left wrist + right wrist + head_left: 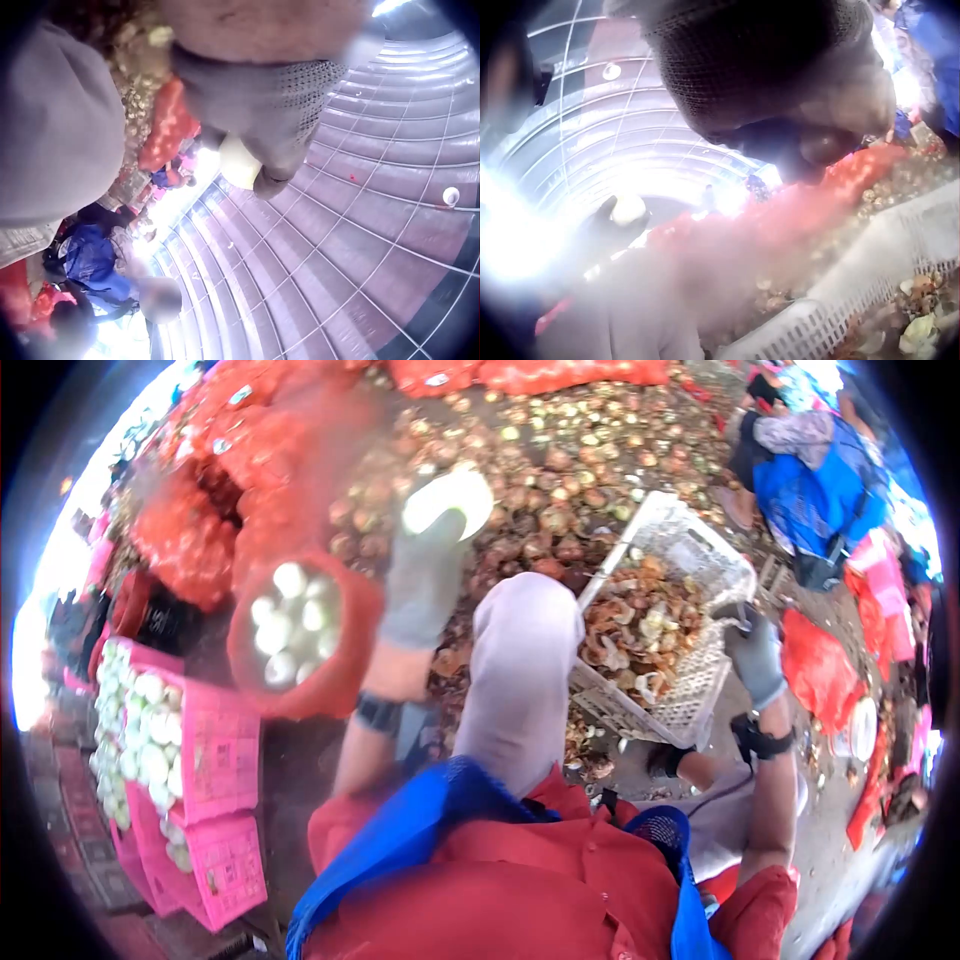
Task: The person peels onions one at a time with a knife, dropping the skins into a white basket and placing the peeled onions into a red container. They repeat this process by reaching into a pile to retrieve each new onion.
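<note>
A pale, peeled onion [448,505] is gripped in my gloved left hand [422,585], raised left of my knee. The left wrist view shows the onion [240,163] pinched at the fingertips of the glove [259,97]. My gloved right hand [757,660] is beside the right rim of a white basket [700,690], fingers curled round what looks like a small tool, its shape unclear. In the right wrist view the right glove [757,67] is dark and blurred, and the onion [628,210] shows at the left.
Peeled onions fill a round red-edged container [358,630] on the left and pink crates [218,750] below it. Skins lie in the white basket. Unpeeled onions [560,460] cover the ground ahead, with red mesh sacks [185,535] behind. Another person [800,440] is at the upper right.
</note>
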A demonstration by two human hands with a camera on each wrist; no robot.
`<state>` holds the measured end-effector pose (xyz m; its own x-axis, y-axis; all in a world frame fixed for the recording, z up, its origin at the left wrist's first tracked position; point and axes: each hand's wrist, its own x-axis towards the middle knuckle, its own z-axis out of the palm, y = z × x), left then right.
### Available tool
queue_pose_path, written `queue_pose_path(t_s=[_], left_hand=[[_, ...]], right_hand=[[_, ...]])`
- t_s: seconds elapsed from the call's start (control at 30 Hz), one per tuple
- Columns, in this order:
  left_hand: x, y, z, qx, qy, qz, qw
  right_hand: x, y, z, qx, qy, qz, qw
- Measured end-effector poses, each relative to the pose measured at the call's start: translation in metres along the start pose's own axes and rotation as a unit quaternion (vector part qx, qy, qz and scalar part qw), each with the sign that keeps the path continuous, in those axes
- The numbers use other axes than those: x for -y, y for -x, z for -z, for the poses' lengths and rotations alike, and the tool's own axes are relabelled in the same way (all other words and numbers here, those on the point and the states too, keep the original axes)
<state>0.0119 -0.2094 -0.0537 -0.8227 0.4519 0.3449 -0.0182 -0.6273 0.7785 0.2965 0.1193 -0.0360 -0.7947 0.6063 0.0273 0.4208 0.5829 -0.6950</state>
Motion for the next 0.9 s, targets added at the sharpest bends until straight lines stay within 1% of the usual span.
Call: queue_pose_path(t_s=[0.03,0.07,0.1,0.13,0.17,0.2,0.23,0.27,0.3,0.33,0.37,0.4,0.43,0.47,0.5,0.53,0.6,0.67,0.73,0.77,0.8,0.83,0.87,0.9], left_hand=[[-0.012,0.008,-0.010,-0.012,-0.031,0.003,0.999],[-0.022,0.021,-0.023,-0.027,-0.007,0.013,1.000],[-0.025,0.027,-0.029,-0.010,-0.037,0.005,0.999],[-0.029,0.030,-0.040,0.012,-0.045,-0.001,0.999],[-0.024,0.031,-0.045,0.023,-0.081,-0.021,0.996],[-0.016,0.030,-0.049,0.039,-0.116,-0.039,0.992],[-0.010,0.029,-0.053,0.057,-0.152,-0.068,0.984],[-0.003,0.027,-0.056,0.073,-0.179,-0.095,0.976],[0.002,0.029,-0.060,0.084,-0.194,-0.115,0.971],[0.005,0.031,-0.066,0.090,-0.209,-0.137,0.964],[0.003,0.034,-0.075,0.101,-0.196,-0.137,0.966],[-0.001,0.037,-0.083,0.113,-0.198,-0.112,0.967],[-0.006,0.039,-0.092,0.126,-0.200,-0.088,0.968],[-0.009,0.042,-0.098,0.137,-0.190,-0.088,0.968],[-0.012,0.044,-0.104,0.167,-0.201,-0.072,0.963],[-0.013,0.046,-0.107,0.195,-0.214,-0.057,0.955],[-0.014,0.047,-0.111,0.225,-0.236,-0.080,0.942],[-0.017,0.049,-0.115,0.234,-0.265,-0.099,0.930],[-0.021,0.052,-0.119,0.238,-0.288,-0.113,0.921],[-0.023,0.053,-0.122,0.264,-0.333,-0.157,0.891],[-0.026,0.053,-0.125,0.289,-0.375,-0.203,0.857],[-0.030,0.054,-0.130,0.295,-0.373,-0.206,0.855],[-0.033,0.057,-0.134,0.291,-0.392,-0.230,0.842],[-0.035,0.060,-0.135,0.285,-0.412,-0.252,0.828]], right_hand=[[0.020,-0.001,-0.008,-0.022,0.004,0.091,0.996],[0.043,0.007,-0.009,0.005,-0.027,0.040,0.999],[0.059,0.007,-0.019,-0.008,-0.076,0.115,0.990],[0.091,0.015,-0.020,0.055,-0.194,0.046,0.978],[0.122,0.027,-0.022,0.064,-0.233,0.054,0.969],[0.138,0.032,-0.026,0.048,-0.207,0.125,0.969],[0.140,0.037,-0.033,0.027,-0.210,0.170,0.962],[0.160,0.055,-0.024,0.051,-0.196,0.095,0.975],[0.159,0.065,-0.023,0.015,-0.115,0.230,0.966],[0.158,0.075,-0.019,0.035,-0.090,0.255,0.962],[0.157,0.085,-0.016,0.054,-0.067,0.281,0.956],[0.157,0.095,-0.012,0.121,-0.112,0.202,0.966],[0.148,0.100,-0.015,0.148,-0.104,0.200,0.963],[0.145,0.103,-0.016,0.147,-0.081,0.196,0.966],[0.141,0.106,-0.017,0.146,-0.058,0.191,0.969],[0.137,0.111,-0.017,0.146,-0.042,0.158,0.976],[0.137,0.124,-0.013,0.123,-0.042,0.154,0.979],[0.138,0.132,-0.008,0.104,-0.043,0.155,0.981],[0.140,0.143,0.000,0.126,-0.078,0.161,0.976],[0.155,0.143,0.009,0.157,-0.094,0.087,0.979],[0.149,0.143,0.005,0.151,-0.096,0.084,0.980],[0.141,0.140,-0.001,0.128,-0.069,0.100,0.984],[0.136,0.139,-0.004,0.106,-0.040,0.118,0.987],[0.134,0.142,-0.008,0.116,-0.027,0.082,0.989]])
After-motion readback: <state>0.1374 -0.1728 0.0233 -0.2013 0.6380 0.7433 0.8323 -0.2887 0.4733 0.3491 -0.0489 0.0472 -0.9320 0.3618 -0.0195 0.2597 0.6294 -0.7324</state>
